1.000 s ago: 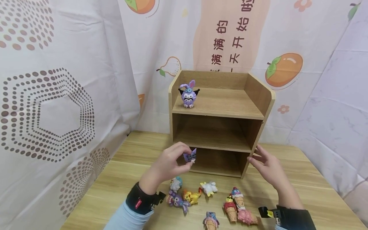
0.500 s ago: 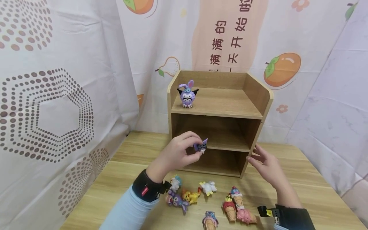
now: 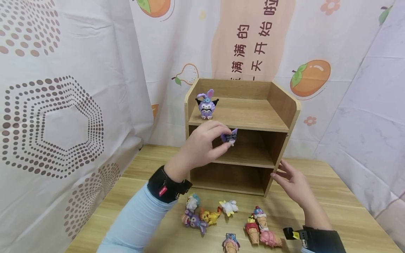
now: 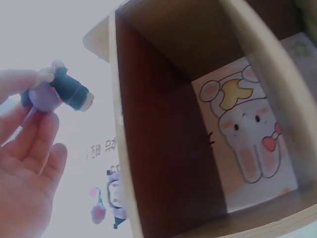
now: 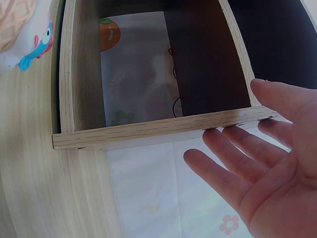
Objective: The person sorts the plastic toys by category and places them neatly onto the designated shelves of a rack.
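Note:
My left hand (image 3: 204, 144) pinches a small purple figurine (image 3: 232, 137) with a dark bow between thumb and fingertips. It is held in front of the wooden shelf unit (image 3: 240, 128), just below the top board's front edge. In the left wrist view the figurine (image 4: 72, 91) shows a dark body and a rounded purple part, partly covered by fingers. My right hand (image 3: 294, 182) touches the unit's right side low down. The right wrist view has its thumb (image 5: 277, 94) at the front edge and fairly straight fingers against the outer face. Another purple figurine (image 3: 207, 108) with rabbit ears stands on the top board's left.
On the table before the unit lie several toys: a purple rabbit (image 3: 195, 222), a yellow figure (image 3: 210, 216), a white one (image 3: 229, 207) and a white-and-blue one (image 3: 192, 203). Ice-cream-cone figures (image 3: 253, 230) lie to the right, another cone figure (image 3: 231, 243) nearer. Printed curtains hang behind.
My left hand has risen and moved right with the purple figurine, from the bottom compartment's level to just below the top board. My right hand stays at the unit's side.

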{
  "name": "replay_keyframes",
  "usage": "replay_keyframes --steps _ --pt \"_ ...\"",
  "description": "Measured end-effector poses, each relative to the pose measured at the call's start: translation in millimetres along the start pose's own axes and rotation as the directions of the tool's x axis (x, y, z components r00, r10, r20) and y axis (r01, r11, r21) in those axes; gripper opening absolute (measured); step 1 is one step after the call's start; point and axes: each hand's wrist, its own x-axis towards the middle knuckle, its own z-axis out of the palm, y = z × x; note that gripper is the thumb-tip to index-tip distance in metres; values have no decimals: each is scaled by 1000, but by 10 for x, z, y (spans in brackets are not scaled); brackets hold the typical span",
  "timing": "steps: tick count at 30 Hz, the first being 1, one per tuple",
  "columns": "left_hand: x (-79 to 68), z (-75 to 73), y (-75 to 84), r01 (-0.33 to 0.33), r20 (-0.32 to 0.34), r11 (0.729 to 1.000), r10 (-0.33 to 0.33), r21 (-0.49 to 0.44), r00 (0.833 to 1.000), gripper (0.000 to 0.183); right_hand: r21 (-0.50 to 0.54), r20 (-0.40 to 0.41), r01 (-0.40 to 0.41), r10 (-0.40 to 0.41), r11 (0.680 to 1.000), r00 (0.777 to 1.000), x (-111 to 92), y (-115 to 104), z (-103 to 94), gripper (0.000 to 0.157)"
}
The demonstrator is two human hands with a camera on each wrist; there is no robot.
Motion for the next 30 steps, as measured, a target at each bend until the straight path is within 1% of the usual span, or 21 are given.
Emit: replay_keyframes --steps 3,5,9,12,14,17,21,23,30 --pt "125 -44 -15 11 16 1000 -10 -23 1000 19 -5 -2 -1 1 1000 1000 -3 2 -5 69" --pt "200 -64 -30 22 33 1000 -21 -21 999 18 -4 -2 0 0 1000 1000 -3 3 -7 69" --pt "333 -97 -54 55 80 998 -56 15 995 17 4 1 4 -4 1000 1000 -4 8 -5 69" --pt "417 -108 -71 92 115 995 -97 47 989 17 6 4 5 -5 1000 1000 -5 13 -1 68" --pt "466 -107 -83 124 142 990 -132 65 981 16 8 6 5 -5 1000 1000 -7 17 0 68" --pt "527 -99 -94 173 185 979 -190 103 964 14 5 5 5 -5 1000 1000 -11 19 0 68" --pt "585 -80 -109 214 228 962 -250 170 941 14 6 5 7 -7 1000 1000 -16 11 1 68" --pt "601 -69 -122 223 240 955 -266 193 934 14 6 8 7 -7 1000 1000 -18 6 0 68" --pt "639 -39 -144 248 261 942 -304 226 916 16 17 16 2 -2 1000 1000 -24 22 -2 68"
